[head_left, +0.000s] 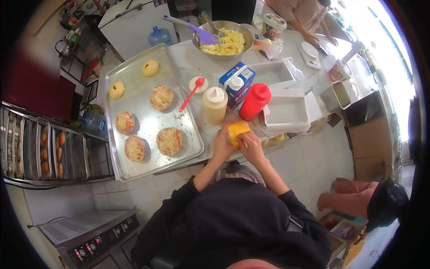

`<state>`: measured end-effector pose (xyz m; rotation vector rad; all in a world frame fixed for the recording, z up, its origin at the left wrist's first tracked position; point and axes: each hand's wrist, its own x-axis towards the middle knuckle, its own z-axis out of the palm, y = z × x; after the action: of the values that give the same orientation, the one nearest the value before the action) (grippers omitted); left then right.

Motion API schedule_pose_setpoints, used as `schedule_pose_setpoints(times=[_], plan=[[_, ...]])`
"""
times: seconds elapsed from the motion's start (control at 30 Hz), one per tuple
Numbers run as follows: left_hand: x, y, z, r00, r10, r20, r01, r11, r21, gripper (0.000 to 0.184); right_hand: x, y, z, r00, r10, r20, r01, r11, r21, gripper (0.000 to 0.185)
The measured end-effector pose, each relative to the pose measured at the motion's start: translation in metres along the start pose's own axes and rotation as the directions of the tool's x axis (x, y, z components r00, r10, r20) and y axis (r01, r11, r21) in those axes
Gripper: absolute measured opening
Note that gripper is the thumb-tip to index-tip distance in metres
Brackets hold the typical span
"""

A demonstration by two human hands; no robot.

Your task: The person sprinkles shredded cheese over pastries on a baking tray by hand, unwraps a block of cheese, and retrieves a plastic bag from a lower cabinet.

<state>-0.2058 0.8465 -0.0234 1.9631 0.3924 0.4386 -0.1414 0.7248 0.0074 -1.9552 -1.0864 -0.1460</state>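
Close to my body at the table's front edge, my left hand (222, 142) is closed around a small yellow packet (238, 130) with a paler left side. What the packet contains cannot be made out. The fingers of my right hand (251, 146) pinch its lower right part. Just beyond my hands stand a squeeze bottle of cream-coloured sauce (215, 106), a red squeeze bottle (255, 102) and a blue milk carton (237, 83). To the left, a large metal baking tray (134, 168) bears several round buns, some with shredded topping (169, 141) and two plain-topped ones (150, 68).
A red spatula (192, 94) rests on a small lidded tub. Behind is a metal bowl (197, 47) of yellow chunks with a purple spatula (201, 33). White boxes (286, 110) stand right. Another person's hands (320, 40) are near a scale (309, 54). A tray rack (49, 148) stands left.
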Motion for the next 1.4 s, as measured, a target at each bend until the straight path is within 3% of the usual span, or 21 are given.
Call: schedule_pose_setpoints(times=[0.1,0.13,0.2,0.3,0.33,0.47,0.57,0.6,0.7,0.73,0.8,0.9,0.97,1.1,1.13,1.23,1.27,1.4], plan=[[0.003,-0.001,0.002,1.0,-0.01,0.012,0.01,1.0,0.016,0.088,-0.007,0.0,-0.003,1.0,0.019,-0.004,-0.019,0.999,0.033,0.008],[0.003,-0.001,0.002,1.0,-0.013,0.013,0.012,1.0,0.025,0.088,-0.008,0.0,-0.004,0.971,0.239,0.014,-0.237,0.948,0.211,0.009],[0.003,-0.001,0.004,0.999,-0.017,0.03,0.016,0.999,0.04,0.089,-0.012,-0.001,-0.007,0.775,0.615,0.144,-0.588,0.62,0.519,0.01],[0.006,-0.004,-0.006,0.991,0.014,0.135,-0.013,1.0,-0.01,0.087,-0.005,-0.011,-0.02,0.706,0.693,0.143,-0.525,0.378,0.762,0.017],[0.006,0.001,-0.011,0.993,0.02,0.118,-0.026,0.998,0.048,0.086,-0.008,-0.011,-0.023,0.683,0.71,0.173,-0.51,0.294,0.808,0.021],[-0.01,0.023,-0.027,0.99,0.084,0.117,-0.112,0.959,0.26,0.078,-0.042,-0.001,-0.045,0.586,0.76,0.281,-0.539,0.108,0.835,0.016],[-0.02,0.044,-0.018,0.972,0.202,0.118,-0.226,0.942,0.249,0.068,-0.069,0.005,-0.083,0.524,0.795,0.306,-0.448,-0.048,0.893,0.016],[-0.02,0.049,-0.011,0.966,0.218,0.136,-0.244,0.943,0.227,0.065,-0.086,0.017,-0.094,0.524,0.797,0.301,-0.418,-0.068,0.906,0.024],[-0.021,0.057,0.026,0.96,0.278,0.009,-0.267,0.913,0.309,0.054,-0.123,0.037,-0.143,0.526,0.812,0.253,-0.252,-0.135,0.958,0.023],[-0.021,0.068,0.04,0.948,0.315,-0.045,-0.283,0.898,0.337,0.05,-0.132,0.041,-0.162,0.471,0.855,0.217,-0.175,-0.15,0.973,0.013],[-0.024,0.1,0.078,0.851,0.466,-0.244,-0.37,0.859,0.354,0.039,-0.165,0.061,-0.196,0.436,0.893,0.113,-0.1,-0.077,0.992,0.012],[-0.049,0.137,0.163,0.777,0.56,-0.286,-0.514,0.828,0.226,0.027,-0.235,0.117,-0.252,0.446,0.895,0.01,-0.076,0.026,0.997,0.019],[-0.062,0.167,0.238,0.79,0.6,-0.126,-0.587,0.8,0.126,0.017,-0.275,0.148,-0.298,0.425,0.905,-0.028,-0.018,0.039,0.999,0.02],[-0.051,0.227,0.344,0.716,0.637,0.285,-0.64,0.762,-0.098,0.011,-0.325,0.2,-0.391,0.398,0.912,-0.101,0.043,0.091,0.995,0.024],[-0.049,0.243,0.369,0.699,0.662,0.272,-0.65,0.746,-0.143,0.009,-0.322,0.202,-0.421,0.334,0.936,-0.113,0.044,0.104,0.994,0.02],[-0.033,0.28,0.424,0.656,0.682,0.324,-0.665,0.725,-0.179,0.011,-0.34,0.244,-0.482,0.348,0.935,-0.074,0.116,0.035,0.993,0.015],[-0.026,0.289,0.445,0.702,0.628,0.334,-0.619,0.771,-0.15,0.011,-0.342,0.26,-0.502,0.294,0.954,-0.056,0.063,0.039,0.997,0.014],[0.003,0.316,0.548,0.817,0.437,0.377,-0.459,0.888,-0.036,0.011,-0.369,0.353,-0.575,0.355,0.935,-0.023,0.057,0.003,0.998,0.022]])
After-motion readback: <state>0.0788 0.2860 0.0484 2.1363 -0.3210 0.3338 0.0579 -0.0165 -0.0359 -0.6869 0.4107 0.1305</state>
